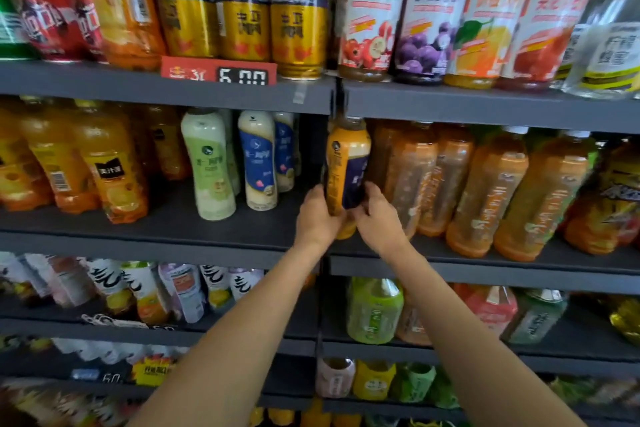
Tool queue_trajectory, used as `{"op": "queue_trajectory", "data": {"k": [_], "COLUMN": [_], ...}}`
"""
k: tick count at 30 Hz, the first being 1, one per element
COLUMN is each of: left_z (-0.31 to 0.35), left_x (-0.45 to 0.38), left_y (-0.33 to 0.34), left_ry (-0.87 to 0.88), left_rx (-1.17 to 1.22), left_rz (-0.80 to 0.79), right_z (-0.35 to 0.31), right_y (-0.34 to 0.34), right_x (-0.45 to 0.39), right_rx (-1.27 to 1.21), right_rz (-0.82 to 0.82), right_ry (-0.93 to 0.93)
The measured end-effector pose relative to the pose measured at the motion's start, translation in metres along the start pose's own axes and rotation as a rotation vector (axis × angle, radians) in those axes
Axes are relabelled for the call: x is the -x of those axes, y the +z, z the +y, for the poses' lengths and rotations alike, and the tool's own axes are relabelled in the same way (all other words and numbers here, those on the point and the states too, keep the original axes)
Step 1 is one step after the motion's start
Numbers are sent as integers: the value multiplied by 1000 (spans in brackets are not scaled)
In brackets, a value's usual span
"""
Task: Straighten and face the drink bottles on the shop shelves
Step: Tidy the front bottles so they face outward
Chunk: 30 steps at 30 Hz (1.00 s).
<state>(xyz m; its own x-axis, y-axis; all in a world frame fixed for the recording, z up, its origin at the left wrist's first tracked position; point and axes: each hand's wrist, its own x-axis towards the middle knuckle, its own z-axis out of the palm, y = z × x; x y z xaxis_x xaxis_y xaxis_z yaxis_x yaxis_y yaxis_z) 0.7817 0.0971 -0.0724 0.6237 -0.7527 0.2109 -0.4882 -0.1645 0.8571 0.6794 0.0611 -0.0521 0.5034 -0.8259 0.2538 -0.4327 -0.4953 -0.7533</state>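
We had our left hand (317, 218) and right hand (377, 218) curled round the yellow bottle (346, 163) on the second shelf (485, 258), beside the orange bottles (485, 191). Turning it carelessly could have knocked those over.

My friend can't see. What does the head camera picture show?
Two hands, left hand and right hand, hold a yellow bottle upright on a dark shop shelf. Orange juice bottles and gold cans fill nearby shelves.

Dark grey shelf (166, 229): orange juice bottles (485, 191), milk-drink bottles (209, 166).
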Motion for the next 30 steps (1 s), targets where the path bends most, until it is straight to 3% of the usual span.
{"op": "queue_trajectory", "data": {"k": [7,19,26,30], "left_z": [-24,-40,-45,-39], "left_x": [-6,-11,-20,-21], "left_y": [-42,-100,-142,-144], "left_ry": [183,344,234,105], "left_rx": [-5,-115,-309,-248], "left_rz": [-34,-313,-240,-209], "right_z": [-10,-18,-22,-23], "right_y": [21,35,29,26], "right_x": [-21,-57,-52,-44], "right_rx": [-14,22,67,97], "right_rz": [128,69,84,75], "right_ry": [196,278,215,191]}}
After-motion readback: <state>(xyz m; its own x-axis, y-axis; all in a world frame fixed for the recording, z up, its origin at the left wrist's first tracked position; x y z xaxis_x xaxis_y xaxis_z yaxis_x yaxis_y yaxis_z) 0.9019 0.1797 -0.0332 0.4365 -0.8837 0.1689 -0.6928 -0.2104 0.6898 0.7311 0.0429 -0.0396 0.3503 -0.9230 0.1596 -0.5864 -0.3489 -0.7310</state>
